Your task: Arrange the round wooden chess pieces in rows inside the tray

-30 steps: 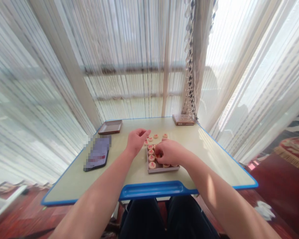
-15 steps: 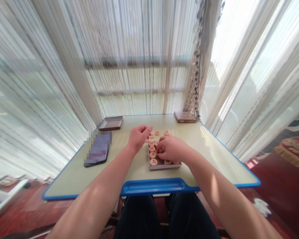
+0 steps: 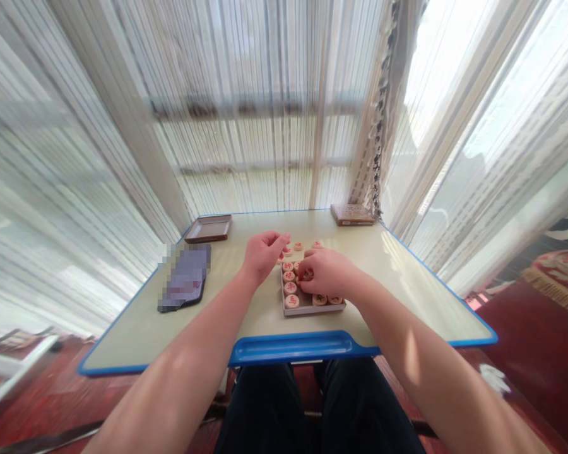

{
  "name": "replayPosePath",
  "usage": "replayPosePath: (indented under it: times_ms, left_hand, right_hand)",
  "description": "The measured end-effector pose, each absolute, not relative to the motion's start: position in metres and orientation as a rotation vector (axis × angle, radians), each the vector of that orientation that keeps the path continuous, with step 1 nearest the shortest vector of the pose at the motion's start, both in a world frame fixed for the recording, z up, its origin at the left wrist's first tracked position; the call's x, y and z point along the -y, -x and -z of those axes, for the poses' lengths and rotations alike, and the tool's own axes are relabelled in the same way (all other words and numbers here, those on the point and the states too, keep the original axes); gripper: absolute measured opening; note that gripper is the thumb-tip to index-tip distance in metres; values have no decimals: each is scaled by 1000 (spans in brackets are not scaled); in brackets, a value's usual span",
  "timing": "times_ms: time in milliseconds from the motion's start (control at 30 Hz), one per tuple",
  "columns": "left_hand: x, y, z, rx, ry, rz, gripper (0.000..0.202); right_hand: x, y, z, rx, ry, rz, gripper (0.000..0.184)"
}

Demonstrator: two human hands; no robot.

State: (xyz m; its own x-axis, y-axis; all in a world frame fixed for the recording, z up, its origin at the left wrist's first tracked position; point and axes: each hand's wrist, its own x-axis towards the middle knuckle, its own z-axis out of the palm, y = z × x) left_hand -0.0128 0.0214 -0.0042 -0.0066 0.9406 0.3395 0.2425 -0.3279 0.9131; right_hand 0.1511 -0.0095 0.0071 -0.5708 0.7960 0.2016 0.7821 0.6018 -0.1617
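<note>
A small shallow box (image 3: 312, 308) lies on the table in front of me, with round wooden game pieces (image 3: 290, 288) marked in red inside it. My right hand (image 3: 329, 272) rests over the box, fingers curled and pinching one piece (image 3: 307, 274). My left hand (image 3: 264, 253) hovers just left of the box, fingers loosely curled, thumb and forefinger near each other; whether they hold a piece is hidden. Several loose pieces (image 3: 298, 246) lie on the table beyond the box.
The pale green table (image 3: 397, 277) has a blue rim and a blue groove at its near edge (image 3: 291, 346). A dark phone (image 3: 185, 285) lies at left, a brown tray-like lid (image 3: 209, 228) behind it, a flat brown box (image 3: 352, 214) at the far right. Sheer curtains surround the table.
The view has shifted slightly, so the table sits higher in the frame. My hands keep about the same places; the right hand stays over the box with small finger movement.
</note>
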Motion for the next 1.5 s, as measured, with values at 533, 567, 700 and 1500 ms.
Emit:
replayPosePath:
  times_ms: [533, 567, 700, 1500]
  left_hand:
    - [-24, 14, 8, -1309, -1716, -1372, 35]
    - [-23, 15, 7, -1310, -1714, -1373, 35]
    - [-23, 15, 7, -1310, -1732, -1366, 35]
    - [-53, 25, 30, -1541, -2113, -813, 37]
  right_hand:
    - [5, -151, -3, 2552, 1280, -65, 8]
    - [5, -151, -3, 2551, 1285, -71, 8]
    - [7, -152, -7, 2543, 1329, -99, 11]
    - [-53, -192, 22, 2095, 1734, -214, 31]
